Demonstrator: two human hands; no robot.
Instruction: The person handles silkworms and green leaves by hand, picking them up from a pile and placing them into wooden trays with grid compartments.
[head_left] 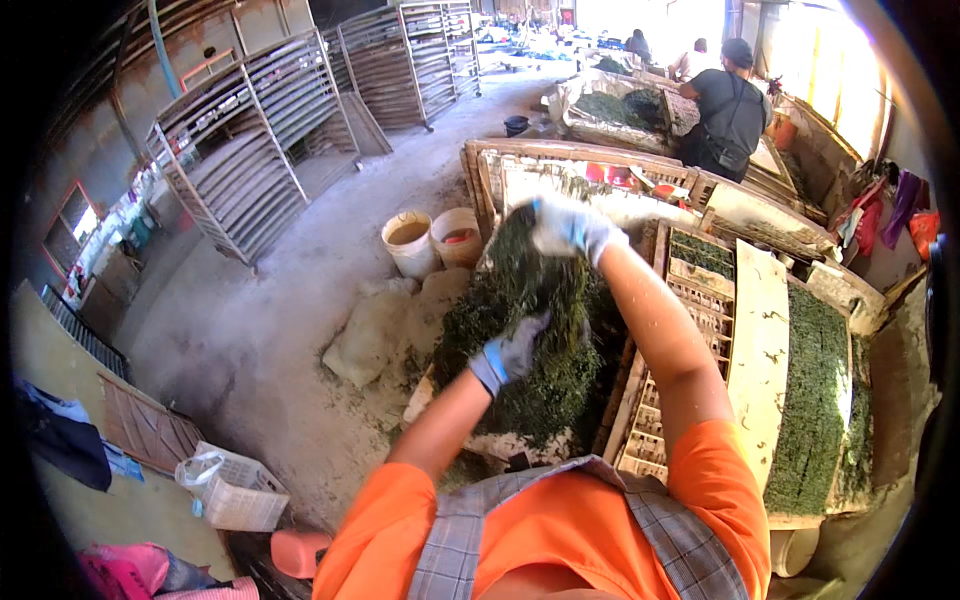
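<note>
Both of my hands wear pale gloves with blue cuffs. My right hand (570,228) is raised, slightly blurred, and closed on the top of a bunch of dark green plant strands (545,285) that hangs down. Lower and to the left, my left hand (512,357) grips the lower part of the same bunch, its fingertips partly sunk among the strands. Beneath both hands lies a big heap of the same loose green strands (520,400), with the bunch hanging into it.
To the right, a slatted wooden frame (650,400) adjoins a pale board (760,350) and a band of packed greens (812,390). Two buckets (410,245) stand left of the heap. Slatted racks (245,150) rise far left. Another person (730,110) works at the back right.
</note>
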